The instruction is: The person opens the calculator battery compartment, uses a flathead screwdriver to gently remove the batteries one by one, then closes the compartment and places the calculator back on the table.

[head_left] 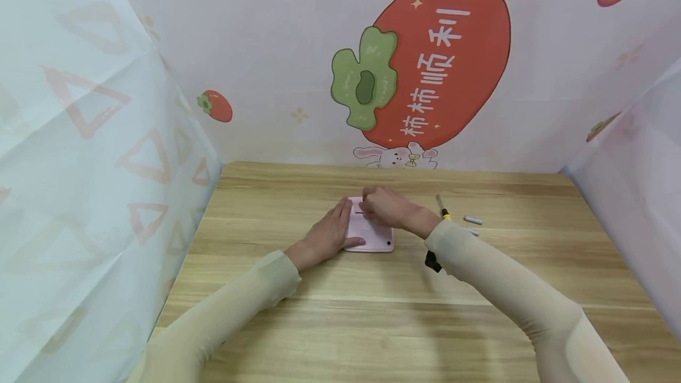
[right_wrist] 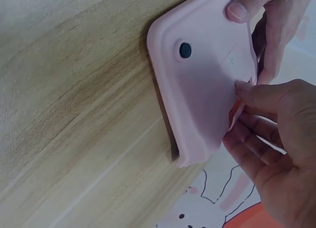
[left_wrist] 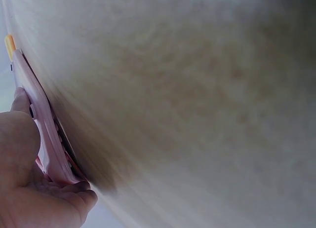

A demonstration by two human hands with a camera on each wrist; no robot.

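A pink calculator lies back side up on the wooden table, with a round black foot near one corner. My left hand holds its left edge, the thumb on the back and the fingers along the side. In the left wrist view, small keys show along the underside of the calculator. With thumb and fingers, my right hand pinches a small pink battery cover at the far part of the back. A red-orange strip shows beside the cover; the inside of the compartment is mostly hidden.
To the right lie a screwdriver with a yellow and black handle and two small silver batteries, a far battery and a near battery. A printed cloth wall stands behind the table; white sheets hang at both sides.
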